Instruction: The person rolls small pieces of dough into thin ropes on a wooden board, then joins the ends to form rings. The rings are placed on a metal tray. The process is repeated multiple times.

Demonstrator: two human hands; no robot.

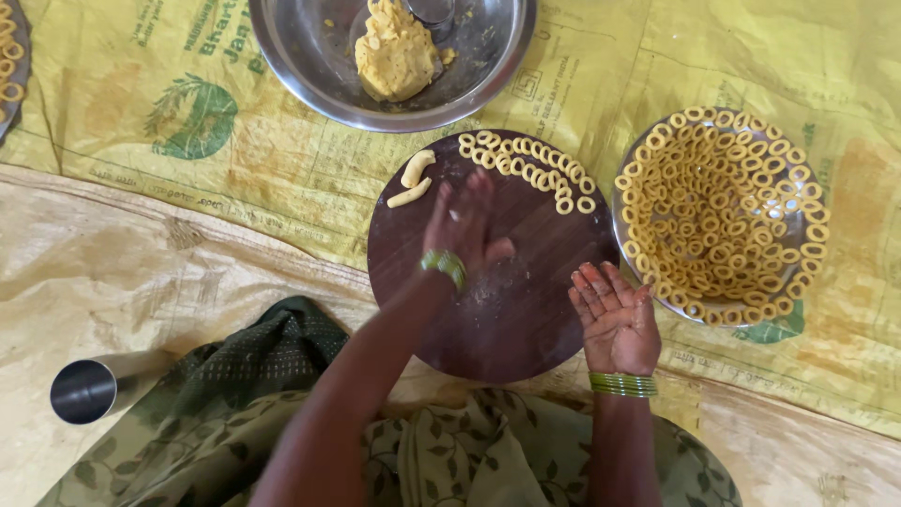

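Note:
A round dark wooden board (526,319) lies in front of me. My left hand (462,225) rests palm down on the board's middle, fingers together and blurred; whether dough is under it is hidden. My right hand (615,319) hovers at the board's right edge, palm up, fingers apart, empty. Two short dough pieces (413,180) lie at the board's upper left. A curved row of small dough rings (533,173) runs along its far edge. Green bangles sit on both wrists.
A steel bowl (310,70) with a lump of yellow dough (396,54) stands beyond the board. A steel plate (627,235) piled with several dough rings (723,211) sits at the right. A steel cup (86,388) lies at the lower left. Yellow printed sheets cover the floor.

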